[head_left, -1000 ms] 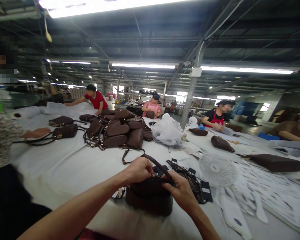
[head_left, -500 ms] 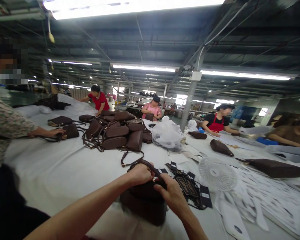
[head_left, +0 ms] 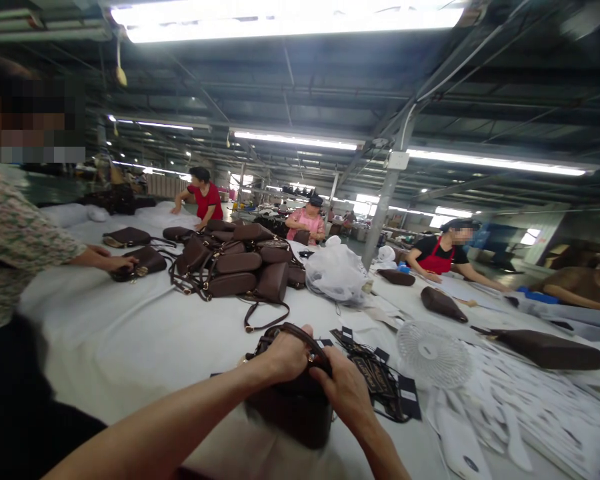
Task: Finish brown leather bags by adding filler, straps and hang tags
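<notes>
The dark brown bag (head_left: 293,417) sat on the white-covered table (head_left: 130,340) right in front of you, its base toward you and its curved handle (head_left: 305,333) arching over the top. Your left hand (head_left: 291,357) reached under that handle at the top of the bag; its fingers were mostly hidden, so I could not tell whether they gripped anything. Your right hand (head_left: 344,381) had its thumb and fingers closed on the handle, near its right end.

Just beyond the bag, a thin strap (head_left: 267,320) curled on the cloth, trailing from a heap of brown bags (head_left: 235,263). Near your right hand lay a cluster of black tags (head_left: 375,373) with cords, and next to them a white fan (head_left: 435,353). A bundle of clear plastic (head_left: 337,270) stood to the right of the heap, and a long brown bag (head_left: 555,347) lay farther right.

On your left, a co-worker in a floral sleeve (head_left: 35,233) had their hands on another brown bag (head_left: 150,260). Across the table, a person in pink (head_left: 305,220) was at work.
</notes>
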A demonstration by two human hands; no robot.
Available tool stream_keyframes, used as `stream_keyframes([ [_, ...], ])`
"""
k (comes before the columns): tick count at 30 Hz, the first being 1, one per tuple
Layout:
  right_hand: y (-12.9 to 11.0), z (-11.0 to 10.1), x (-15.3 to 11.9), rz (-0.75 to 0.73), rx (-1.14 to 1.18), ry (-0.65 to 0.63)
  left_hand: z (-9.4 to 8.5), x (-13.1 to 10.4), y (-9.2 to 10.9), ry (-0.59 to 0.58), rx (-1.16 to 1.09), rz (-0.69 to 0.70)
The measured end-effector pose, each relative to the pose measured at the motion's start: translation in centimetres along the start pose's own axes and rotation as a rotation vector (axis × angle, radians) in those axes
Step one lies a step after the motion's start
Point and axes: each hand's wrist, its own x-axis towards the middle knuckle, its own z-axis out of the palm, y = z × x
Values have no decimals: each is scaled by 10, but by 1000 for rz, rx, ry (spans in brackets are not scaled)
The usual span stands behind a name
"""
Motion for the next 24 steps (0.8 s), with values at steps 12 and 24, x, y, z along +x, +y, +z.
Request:
stream_keyframes([
  [12,8,-14,2,7,95,-48,-14,-3,-2,-25,130,-37],
  [24,62,-45,7,-59,194,-192,-28,-32,-30,43,131,74],
])
